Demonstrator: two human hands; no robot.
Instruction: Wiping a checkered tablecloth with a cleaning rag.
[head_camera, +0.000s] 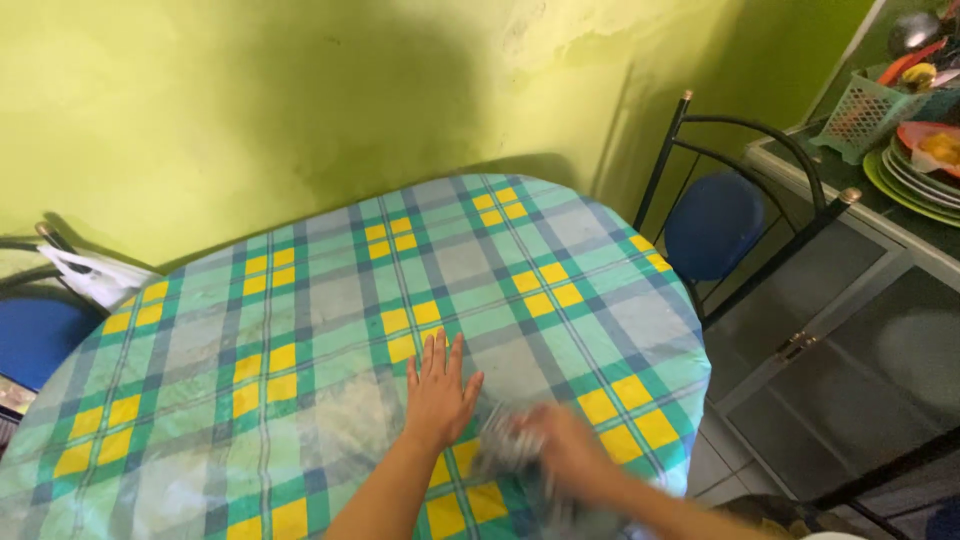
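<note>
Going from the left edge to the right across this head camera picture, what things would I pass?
Blue chair seat → white plastic bag → left hand flat on the checked tablecloth → right hand on a grey cloth → blue-backed chair → grey cabinet → stacked plates.

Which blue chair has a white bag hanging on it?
The chair on the left, by the table's far-left edge, carries the white bag. The chair on the right, beside the cabinet, has nothing on it.

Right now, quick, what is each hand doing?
Left hand: open, flat on the tablecloth.
Right hand: blurred, closed on a grey cloth.
</note>
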